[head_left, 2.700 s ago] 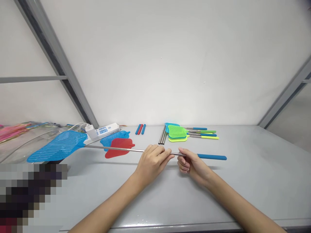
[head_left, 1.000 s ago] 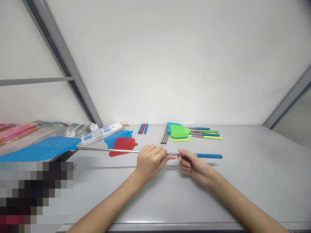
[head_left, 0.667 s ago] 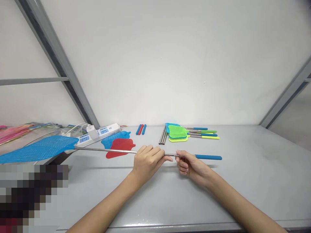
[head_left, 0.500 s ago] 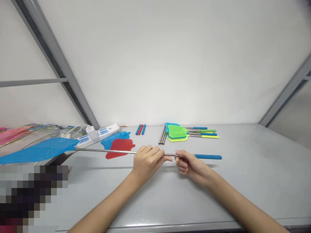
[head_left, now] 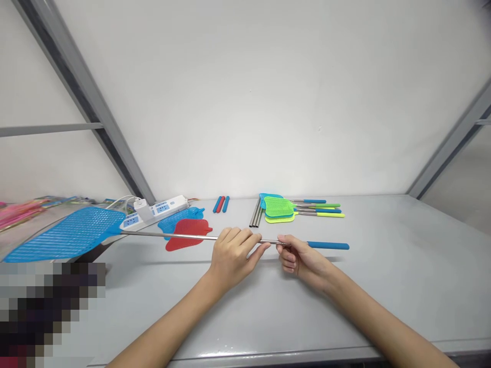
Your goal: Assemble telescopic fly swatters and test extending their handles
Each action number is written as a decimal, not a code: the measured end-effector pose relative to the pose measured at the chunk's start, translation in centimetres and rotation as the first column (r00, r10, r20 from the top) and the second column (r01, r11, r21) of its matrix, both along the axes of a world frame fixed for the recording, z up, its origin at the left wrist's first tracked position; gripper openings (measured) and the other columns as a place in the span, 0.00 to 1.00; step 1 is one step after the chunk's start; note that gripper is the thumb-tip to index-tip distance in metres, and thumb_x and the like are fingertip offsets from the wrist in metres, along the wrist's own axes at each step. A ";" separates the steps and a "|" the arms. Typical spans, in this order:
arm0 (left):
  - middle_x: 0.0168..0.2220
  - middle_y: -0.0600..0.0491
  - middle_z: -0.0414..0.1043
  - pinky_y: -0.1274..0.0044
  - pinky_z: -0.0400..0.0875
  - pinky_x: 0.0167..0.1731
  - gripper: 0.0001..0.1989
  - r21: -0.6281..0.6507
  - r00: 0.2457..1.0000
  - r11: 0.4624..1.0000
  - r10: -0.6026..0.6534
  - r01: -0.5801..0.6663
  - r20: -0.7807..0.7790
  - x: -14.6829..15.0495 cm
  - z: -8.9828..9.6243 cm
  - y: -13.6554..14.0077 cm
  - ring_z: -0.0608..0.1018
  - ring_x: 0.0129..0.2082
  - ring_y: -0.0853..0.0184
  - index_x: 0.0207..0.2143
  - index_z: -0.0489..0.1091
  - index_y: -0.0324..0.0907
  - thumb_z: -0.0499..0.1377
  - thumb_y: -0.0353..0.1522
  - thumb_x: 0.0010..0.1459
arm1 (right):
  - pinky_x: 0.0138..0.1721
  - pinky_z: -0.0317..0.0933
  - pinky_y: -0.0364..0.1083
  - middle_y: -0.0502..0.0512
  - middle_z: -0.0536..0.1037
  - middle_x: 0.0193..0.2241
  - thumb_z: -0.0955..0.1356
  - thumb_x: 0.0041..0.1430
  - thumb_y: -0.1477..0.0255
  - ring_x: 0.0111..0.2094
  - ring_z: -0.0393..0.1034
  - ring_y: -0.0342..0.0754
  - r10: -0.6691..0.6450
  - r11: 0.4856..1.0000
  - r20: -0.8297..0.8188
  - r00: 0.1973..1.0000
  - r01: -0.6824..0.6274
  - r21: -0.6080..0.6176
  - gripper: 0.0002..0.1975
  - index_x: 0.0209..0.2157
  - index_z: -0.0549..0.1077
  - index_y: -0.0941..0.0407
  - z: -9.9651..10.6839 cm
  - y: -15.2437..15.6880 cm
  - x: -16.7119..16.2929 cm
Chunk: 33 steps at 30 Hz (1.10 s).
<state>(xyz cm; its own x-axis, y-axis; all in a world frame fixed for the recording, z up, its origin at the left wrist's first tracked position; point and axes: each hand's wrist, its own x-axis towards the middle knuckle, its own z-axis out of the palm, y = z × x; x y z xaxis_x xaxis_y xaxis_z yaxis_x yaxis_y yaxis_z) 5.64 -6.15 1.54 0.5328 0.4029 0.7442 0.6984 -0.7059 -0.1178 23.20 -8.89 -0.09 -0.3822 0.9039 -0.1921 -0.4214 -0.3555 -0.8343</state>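
A blue fly swatter (head_left: 169, 234) with a thin metal rod is held level above the table by both hands. Its perforated blue head is at the far left, and its blue grip sticks out to the right. My left hand (head_left: 236, 255) is closed over the middle of the rod, knuckles up. Just right of it, my right hand (head_left: 301, 258) pinches the rod near the grip, palm turned upward. Behind the rod lie a loose red swatter head (head_left: 187, 232) and a blue swatter head (head_left: 178, 220), partly overlapped by the red one.
Toward the back of the grey table (head_left: 245, 322) lie two blue grips and a red grip (head_left: 220, 204), several metal rods (head_left: 254, 214), and a pile of swatters (head_left: 279, 207). A white power strip (head_left: 172, 206) with a plugged-in adapter (head_left: 142, 209) stands left. Pink items (head_left: 23, 212) lie beyond it.
The swatter has rolled about its rod, so its blue head shows more of its flat face. Both hands remain in nearly the same place on the rod.
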 end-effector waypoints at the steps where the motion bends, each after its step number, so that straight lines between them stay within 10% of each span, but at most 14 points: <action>1: 0.23 0.55 0.67 0.76 0.52 0.27 0.06 -0.013 1.000 1.000 -0.012 0.012 0.002 0.0 0.0 0.0 0.63 0.24 0.70 0.29 0.67 0.42 0.53 0.35 0.50 | 0.20 0.41 0.40 0.43 0.51 0.13 0.62 0.51 0.65 0.16 0.42 0.36 -0.006 1.000 -0.003 1.000 0.006 0.001 0.12 0.22 0.65 0.59 0.0 0.0 0.0; 33: 0.34 0.53 0.69 0.71 0.50 0.37 0.09 -0.060 0.993 0.995 -0.070 0.076 0.097 0.2 0.2 -0.3 0.68 0.34 0.68 0.35 0.68 0.48 0.53 0.30 0.50 | 0.18 0.41 0.40 0.42 0.48 0.13 0.63 0.49 0.64 0.15 0.40 0.36 -0.034 0.999 -0.071 0.997 0.034 -0.001 0.13 0.25 0.70 0.61 0.1 0.2 0.0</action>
<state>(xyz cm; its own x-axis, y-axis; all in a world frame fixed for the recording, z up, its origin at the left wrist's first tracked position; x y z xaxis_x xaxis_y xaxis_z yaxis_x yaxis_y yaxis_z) 5.82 -6.42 1.74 0.4908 0.4136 0.7669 0.6509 -0.7591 -0.0072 23.20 -8.72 0.02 -0.3638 0.9167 -0.1654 -0.4911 -0.3396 -0.8022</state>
